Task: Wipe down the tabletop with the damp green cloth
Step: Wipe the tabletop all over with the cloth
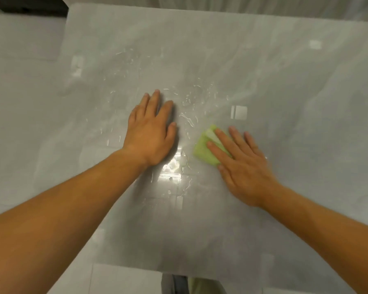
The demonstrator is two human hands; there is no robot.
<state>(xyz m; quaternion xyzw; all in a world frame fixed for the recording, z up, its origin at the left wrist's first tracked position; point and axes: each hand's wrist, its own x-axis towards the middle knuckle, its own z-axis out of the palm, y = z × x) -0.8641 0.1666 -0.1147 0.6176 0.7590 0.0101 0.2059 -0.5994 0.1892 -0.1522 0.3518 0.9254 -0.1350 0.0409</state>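
Your right hand (244,166) is flat on the cloth (201,150), fingers straight and spread, pressing it onto the table (263,71). No curl, no pinch. The cloth sticks out from under the fingers on the thumb side; the rest is hidden under the hand. It sits a bit right of table centre.

Your left hand (151,132) is also flat on the table, fingers straight and close together, holding nothing. It's near the cloth, on its left, not touching it. A strip of wet table lies between them. Your left fingertips reach further up the table than the cloth does.

Water streaks (187,119) lie between the two hands and beyond them. There's a bright glare patch (172,166) just below the gap.

Counts: one cloth, two hands, one table.

The cloth looks folded, with a paler patch at its far corner, but the frame is soft, so can't say for sure.
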